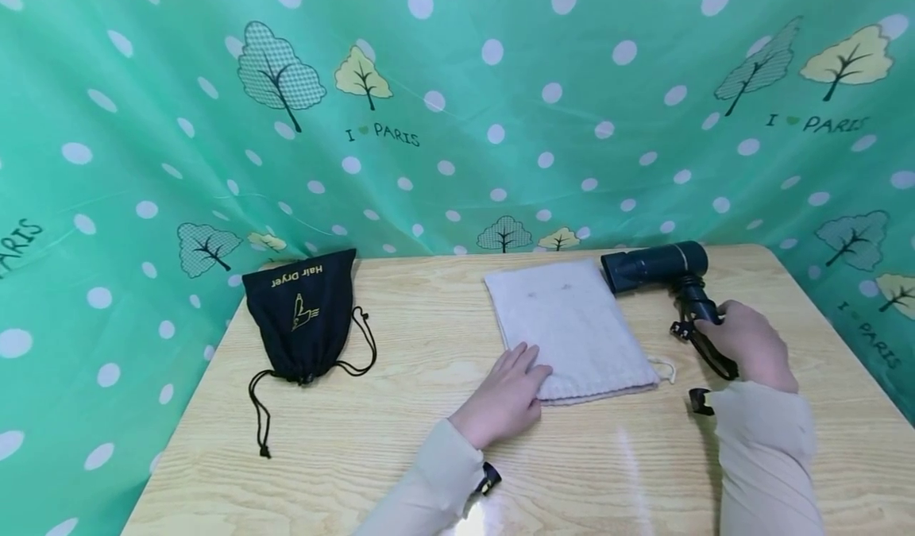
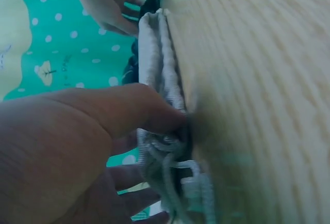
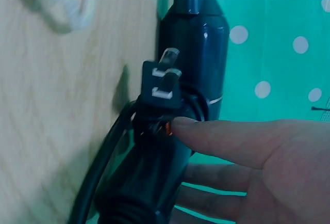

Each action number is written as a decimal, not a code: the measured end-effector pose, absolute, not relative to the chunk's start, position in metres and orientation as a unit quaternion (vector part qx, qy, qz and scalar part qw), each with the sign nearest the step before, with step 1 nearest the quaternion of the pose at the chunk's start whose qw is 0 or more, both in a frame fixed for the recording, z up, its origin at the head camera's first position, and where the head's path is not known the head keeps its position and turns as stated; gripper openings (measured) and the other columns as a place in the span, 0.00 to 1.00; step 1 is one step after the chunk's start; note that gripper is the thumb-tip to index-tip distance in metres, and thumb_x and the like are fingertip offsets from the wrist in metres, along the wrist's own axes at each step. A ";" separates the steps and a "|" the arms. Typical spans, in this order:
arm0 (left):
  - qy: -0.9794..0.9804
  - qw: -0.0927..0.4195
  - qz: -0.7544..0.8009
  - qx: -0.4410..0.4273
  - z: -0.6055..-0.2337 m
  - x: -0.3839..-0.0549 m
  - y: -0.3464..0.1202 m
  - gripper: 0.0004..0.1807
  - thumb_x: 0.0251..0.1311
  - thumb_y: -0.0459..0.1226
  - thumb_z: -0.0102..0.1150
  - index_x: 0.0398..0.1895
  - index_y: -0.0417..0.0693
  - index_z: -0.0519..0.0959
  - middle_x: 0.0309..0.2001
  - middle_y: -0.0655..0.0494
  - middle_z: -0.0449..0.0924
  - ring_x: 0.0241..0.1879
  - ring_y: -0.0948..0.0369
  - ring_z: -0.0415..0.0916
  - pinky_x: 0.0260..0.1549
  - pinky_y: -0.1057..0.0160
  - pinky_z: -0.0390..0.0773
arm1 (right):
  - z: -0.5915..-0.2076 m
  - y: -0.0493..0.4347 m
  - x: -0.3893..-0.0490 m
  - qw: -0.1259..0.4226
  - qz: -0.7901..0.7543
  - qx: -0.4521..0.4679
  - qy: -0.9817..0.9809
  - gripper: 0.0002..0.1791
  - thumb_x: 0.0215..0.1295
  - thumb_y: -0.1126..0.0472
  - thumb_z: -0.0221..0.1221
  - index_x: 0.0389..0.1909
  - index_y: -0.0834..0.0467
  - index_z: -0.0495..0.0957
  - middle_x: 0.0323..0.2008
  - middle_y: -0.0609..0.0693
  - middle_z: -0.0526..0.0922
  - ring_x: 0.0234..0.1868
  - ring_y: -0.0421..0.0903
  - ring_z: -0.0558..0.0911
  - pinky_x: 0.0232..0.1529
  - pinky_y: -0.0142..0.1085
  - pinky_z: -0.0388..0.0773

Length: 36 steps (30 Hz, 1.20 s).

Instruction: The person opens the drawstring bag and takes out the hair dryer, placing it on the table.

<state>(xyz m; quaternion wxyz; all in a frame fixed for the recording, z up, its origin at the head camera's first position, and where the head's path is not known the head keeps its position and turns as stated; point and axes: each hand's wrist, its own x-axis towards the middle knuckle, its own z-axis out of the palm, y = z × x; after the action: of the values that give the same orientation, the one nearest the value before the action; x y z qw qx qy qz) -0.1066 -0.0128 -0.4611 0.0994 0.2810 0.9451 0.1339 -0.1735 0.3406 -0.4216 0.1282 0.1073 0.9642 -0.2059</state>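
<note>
your left hand (image 1: 503, 402) pinching gray drawstring pouch (image 1: 568, 318), right hand (image 1: 754, 347) gripping hair dryer (image 1: 654, 268) at right; exposed plug prongs (image 3: 170, 79) risking snagging pouch.

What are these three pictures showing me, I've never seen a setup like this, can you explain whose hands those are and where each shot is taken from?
There's no machine: a person is working with two bare hands. The wide picture looks down from the person's head. The two close ones come from the wrists, one each, so the table looks tipped sideways.

On the table lie a black "Hair Dryer" drawstring pouch, a pale drawstring bag and a dark hair dryer. The right hand holds the dryer by its handle; the right wrist view shows its plug close up. The left hand touches the pale bag's near left corner.
</note>
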 end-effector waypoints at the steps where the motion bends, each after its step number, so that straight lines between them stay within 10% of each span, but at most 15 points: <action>1: 0.945 0.098 0.131 0.283 -0.461 -0.106 -0.013 0.27 0.65 0.36 0.57 0.68 0.50 0.71 0.75 0.44 0.59 0.77 0.47 0.50 0.75 0.48 0.51 | -0.421 0.339 -0.174 0.117 -0.200 0.103 0.967 0.32 0.72 0.53 0.52 0.57 0.81 0.62 0.43 0.75 0.74 0.33 0.59 0.75 0.26 0.41 0.72; 14: 0.943 0.085 0.165 0.278 -0.453 -0.108 -0.026 0.28 0.68 0.53 0.56 0.66 0.49 0.73 0.72 0.48 0.65 0.74 0.52 0.57 0.75 0.51 0.54 | -0.415 0.301 -0.177 -0.031 -0.220 -0.011 0.975 0.22 0.71 0.59 0.55 0.55 0.74 0.73 0.51 0.75 0.75 0.47 0.71 0.76 0.43 0.62 0.74; 36: 0.948 0.004 0.259 0.186 -0.448 -0.130 -0.086 0.18 0.67 0.41 0.60 0.58 0.48 0.78 0.59 0.51 0.78 0.62 0.52 0.72 0.63 0.50 0.72 | -0.422 0.232 -0.185 0.030 -0.271 -0.158 0.949 0.20 0.72 0.62 0.56 0.60 0.68 0.73 0.54 0.65 0.76 0.55 0.62 0.77 0.51 0.56 0.78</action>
<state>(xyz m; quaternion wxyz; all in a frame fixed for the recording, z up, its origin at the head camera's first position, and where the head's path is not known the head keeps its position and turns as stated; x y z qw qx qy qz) -0.1296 -0.0864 -0.4477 0.0036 0.1859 0.9478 0.2590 -0.1848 0.2320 -0.4223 0.0296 -0.1578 0.9492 -0.2706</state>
